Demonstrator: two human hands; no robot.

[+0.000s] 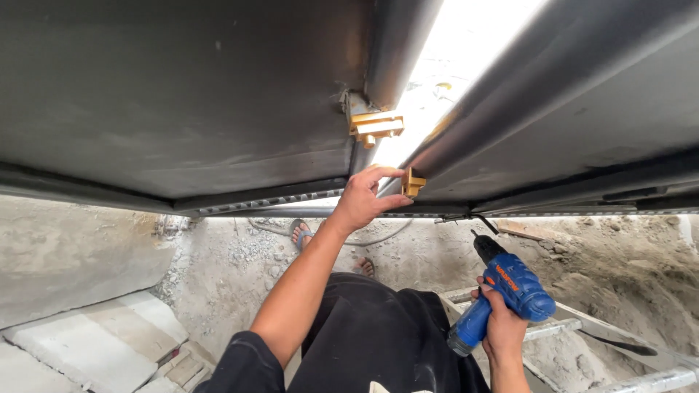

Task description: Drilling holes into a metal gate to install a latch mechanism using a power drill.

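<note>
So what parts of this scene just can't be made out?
- Head view: the gap between the metal panels is glare-white.
- The gold bracket is half covered by the left hand.
- The drill grip is wrapped by the right hand.
- The ladder runs off frame.

Left hand (366, 200) pinches a gold bracket (413, 182) against the dark panel (582, 109); right hand (502, 324) grips a blue drill (506, 287).

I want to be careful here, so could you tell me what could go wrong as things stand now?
1. The left hand pinches the small gold bracket against the dark metal panel with fingertips only; it could slip and fall.
2. The right hand holds the blue drill alone, so its bit could skid toward those fingers.
3. A ladder stands on loose rubble; footing may shift.
</note>
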